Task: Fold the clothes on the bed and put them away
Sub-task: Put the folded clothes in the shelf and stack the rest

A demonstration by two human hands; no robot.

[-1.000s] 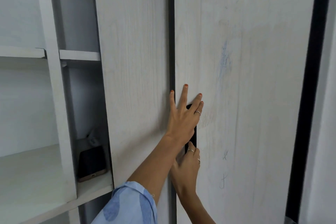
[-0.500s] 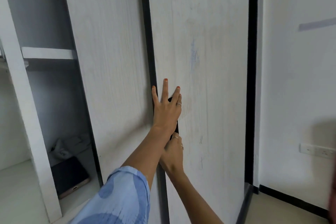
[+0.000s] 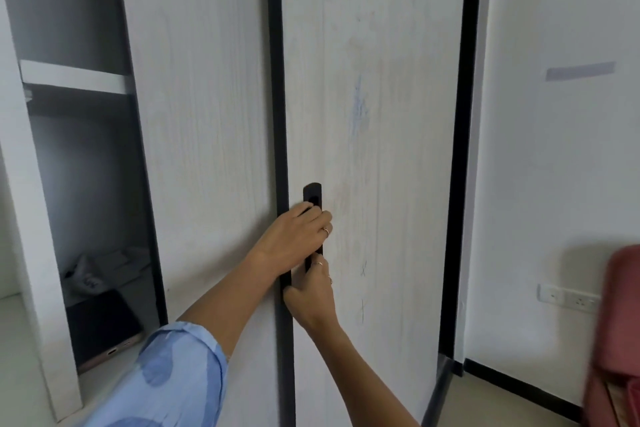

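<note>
A pale wood-grain sliding wardrobe door [image 3: 381, 114] with black edges fills the middle of the view. It has a black recessed handle [image 3: 312, 194] near its left edge. My left hand [image 3: 298, 236], on the arm with the blue sleeve, has its fingers curled into the upper part of the handle. My right hand [image 3: 311, 291] grips the handle's lower part just beneath. No clothes from the bed are in view.
A second sliding door [image 3: 207, 114] stands to the left. Beyond it is an open compartment with a white shelf [image 3: 72, 76], a dark flat device [image 3: 104, 329] and crumpled packaging [image 3: 90, 274]. A white wall with a socket strip [image 3: 568, 298] is at right, and a blurred red object [image 3: 620, 322] is at the edge.
My left hand's fingers were spread flat on the door and are now curled into the handle. The view has swung right, showing more wall and the red object.
</note>
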